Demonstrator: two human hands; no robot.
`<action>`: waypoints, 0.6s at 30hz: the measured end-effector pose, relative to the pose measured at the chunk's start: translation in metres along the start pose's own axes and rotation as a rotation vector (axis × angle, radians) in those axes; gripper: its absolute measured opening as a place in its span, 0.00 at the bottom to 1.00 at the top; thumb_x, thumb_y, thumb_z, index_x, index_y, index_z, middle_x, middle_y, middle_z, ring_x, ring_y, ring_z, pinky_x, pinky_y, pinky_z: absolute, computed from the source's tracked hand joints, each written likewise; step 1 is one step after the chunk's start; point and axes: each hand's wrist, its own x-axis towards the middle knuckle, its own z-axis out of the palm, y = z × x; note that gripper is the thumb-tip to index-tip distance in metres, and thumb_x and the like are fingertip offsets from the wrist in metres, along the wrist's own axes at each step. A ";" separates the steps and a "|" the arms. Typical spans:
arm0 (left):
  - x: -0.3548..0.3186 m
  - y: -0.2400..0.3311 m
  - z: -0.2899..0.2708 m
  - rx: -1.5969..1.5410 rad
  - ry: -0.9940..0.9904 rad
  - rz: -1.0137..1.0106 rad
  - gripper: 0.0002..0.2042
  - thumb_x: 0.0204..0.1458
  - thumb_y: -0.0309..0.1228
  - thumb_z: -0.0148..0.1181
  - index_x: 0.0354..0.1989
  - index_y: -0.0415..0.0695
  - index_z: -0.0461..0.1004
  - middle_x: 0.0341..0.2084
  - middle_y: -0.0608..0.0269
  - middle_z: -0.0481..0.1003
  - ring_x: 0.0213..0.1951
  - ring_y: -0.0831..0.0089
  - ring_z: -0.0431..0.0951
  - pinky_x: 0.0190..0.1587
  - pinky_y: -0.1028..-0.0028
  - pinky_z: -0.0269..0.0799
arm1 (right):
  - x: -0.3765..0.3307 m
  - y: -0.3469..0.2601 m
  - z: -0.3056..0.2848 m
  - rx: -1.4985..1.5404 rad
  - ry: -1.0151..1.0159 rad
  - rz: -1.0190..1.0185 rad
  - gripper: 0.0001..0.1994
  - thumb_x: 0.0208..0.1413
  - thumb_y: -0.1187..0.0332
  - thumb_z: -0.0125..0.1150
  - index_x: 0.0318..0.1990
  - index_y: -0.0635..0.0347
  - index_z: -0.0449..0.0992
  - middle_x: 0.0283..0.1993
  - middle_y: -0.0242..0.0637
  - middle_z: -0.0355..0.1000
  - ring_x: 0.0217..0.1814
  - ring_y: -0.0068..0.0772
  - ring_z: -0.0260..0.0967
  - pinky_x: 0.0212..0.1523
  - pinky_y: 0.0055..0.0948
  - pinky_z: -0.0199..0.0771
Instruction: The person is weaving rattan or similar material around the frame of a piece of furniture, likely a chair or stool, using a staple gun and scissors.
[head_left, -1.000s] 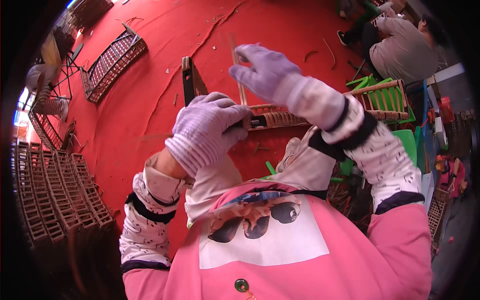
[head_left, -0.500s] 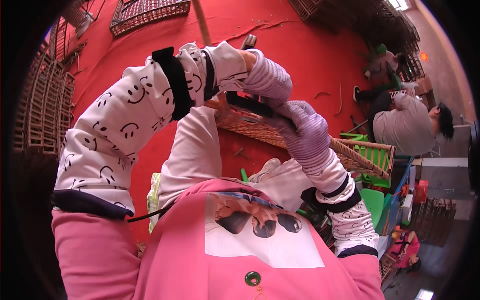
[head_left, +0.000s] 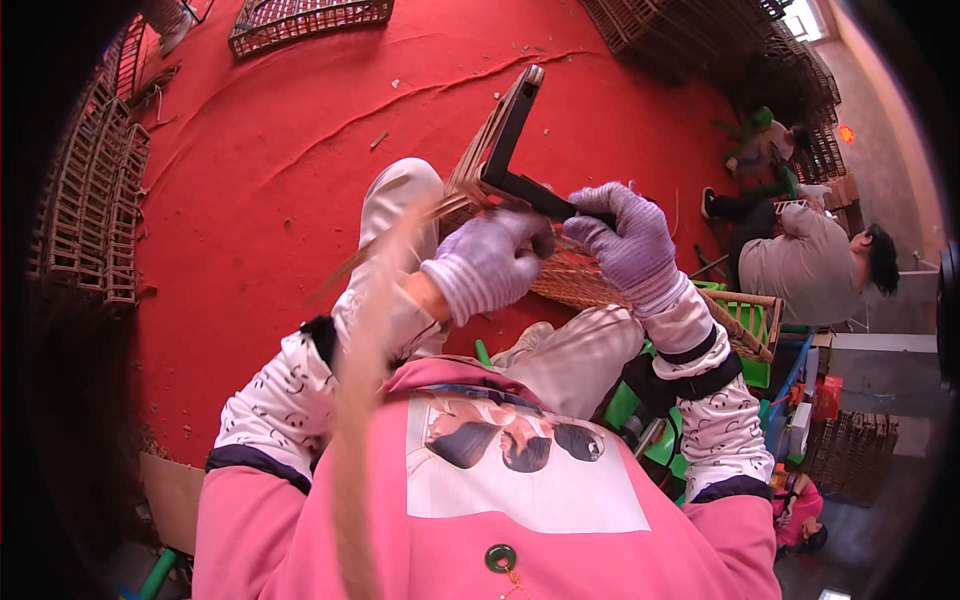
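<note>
My left hand (head_left: pixel 492 258), in a lilac and white striped glove, is closed just below a dark bar; what its fingers pinch is hidden. A matching glove covers my right hand (head_left: pixel 628 238), which grips the end of that dark bar, part of an angled frame (head_left: pixel 525 190) joined to a wicker panel (head_left: pixel 572 278). The woven panel tilts over my legs, partly behind both hands. From near the left hand a long tan strip (head_left: pixel 358 450), blurred by motion, hangs down across my front.
A rectangular wicker crate (head_left: pixel 310 25) lies on the red floor (head_left: pixel 270 220). Stacked crates (head_left: pixel 85 215) stand at left, more at the far right. A seated person (head_left: pixel 810 255) works at right, near a green crate (head_left: pixel 742 325). Short offcuts litter the floor.
My left hand has come down and toward me, below the bar. The strip has swung from pointing away to hanging over my front. The frame has turned, its dark arm now pointing up.
</note>
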 end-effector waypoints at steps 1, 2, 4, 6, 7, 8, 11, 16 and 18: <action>0.000 0.004 -0.003 -0.042 -0.089 -0.004 0.07 0.42 0.27 0.51 0.30 0.42 0.71 0.25 0.56 0.73 0.28 0.63 0.75 0.31 0.67 0.70 | -0.001 -0.001 0.001 -0.001 -0.002 -0.003 0.08 0.45 0.75 0.64 0.34 0.65 0.74 0.31 0.43 0.74 0.33 0.31 0.74 0.35 0.26 0.73; 0.003 0.013 -0.006 -0.044 -0.095 0.004 0.07 0.42 0.27 0.51 0.30 0.42 0.71 0.25 0.56 0.73 0.28 0.63 0.75 0.31 0.67 0.70 | 0.000 0.004 0.001 -0.010 0.013 -0.033 0.08 0.45 0.75 0.64 0.34 0.65 0.74 0.31 0.43 0.74 0.34 0.32 0.74 0.36 0.27 0.73; -0.002 0.028 -0.011 -0.538 -0.169 -0.354 0.06 0.43 0.27 0.50 0.31 0.41 0.69 0.23 0.63 0.70 0.27 0.74 0.73 0.30 0.75 0.68 | 0.000 0.007 0.001 -0.013 0.035 -0.065 0.08 0.45 0.75 0.64 0.35 0.65 0.74 0.32 0.44 0.74 0.34 0.33 0.74 0.36 0.27 0.73; -0.018 0.029 -0.005 -0.756 -0.110 -0.300 0.05 0.45 0.26 0.50 0.30 0.40 0.68 0.22 0.69 0.67 0.26 0.81 0.69 0.29 0.80 0.66 | -0.001 0.007 0.004 -0.047 0.030 -0.081 0.08 0.46 0.76 0.63 0.35 0.65 0.74 0.32 0.45 0.74 0.35 0.36 0.74 0.37 0.29 0.73; -0.028 0.035 0.000 -0.689 -0.097 -0.164 0.04 0.44 0.25 0.51 0.30 0.41 0.68 0.22 0.69 0.67 0.25 0.81 0.67 0.28 0.80 0.66 | -0.001 0.005 0.004 -0.042 0.037 -0.082 0.08 0.46 0.76 0.63 0.35 0.65 0.74 0.32 0.45 0.74 0.35 0.36 0.74 0.37 0.29 0.73; -0.041 0.043 0.006 -0.617 -0.075 -0.031 0.04 0.44 0.24 0.51 0.30 0.41 0.68 0.21 0.69 0.66 0.24 0.81 0.66 0.27 0.80 0.65 | 0.000 -0.001 0.003 -0.062 0.023 -0.095 0.08 0.46 0.76 0.62 0.36 0.65 0.74 0.32 0.45 0.74 0.35 0.38 0.74 0.37 0.29 0.73; -0.031 0.085 -0.021 -0.232 -0.117 0.072 0.05 0.44 0.21 0.53 0.30 0.42 0.67 0.20 0.68 0.67 0.22 0.80 0.67 0.27 0.78 0.66 | -0.002 0.008 0.000 -0.066 0.027 -0.166 0.08 0.47 0.76 0.61 0.36 0.65 0.74 0.32 0.46 0.74 0.35 0.39 0.74 0.37 0.30 0.73; 0.065 0.095 -0.052 0.138 -0.041 0.112 0.08 0.44 0.24 0.57 0.32 0.42 0.67 0.21 0.60 0.70 0.26 0.70 0.74 0.29 0.72 0.70 | -0.013 -0.004 0.006 -0.179 0.111 -0.176 0.16 0.44 0.71 0.65 0.40 0.62 0.67 0.30 0.44 0.74 0.34 0.43 0.75 0.33 0.33 0.74; 0.096 0.072 -0.042 0.342 -0.011 0.279 0.09 0.43 0.26 0.59 0.32 0.42 0.67 0.22 0.62 0.71 0.28 0.69 0.74 0.31 0.70 0.70 | -0.014 -0.001 0.017 -0.138 0.180 -0.188 0.20 0.42 0.68 0.67 0.41 0.60 0.64 0.30 0.43 0.74 0.32 0.44 0.75 0.31 0.34 0.74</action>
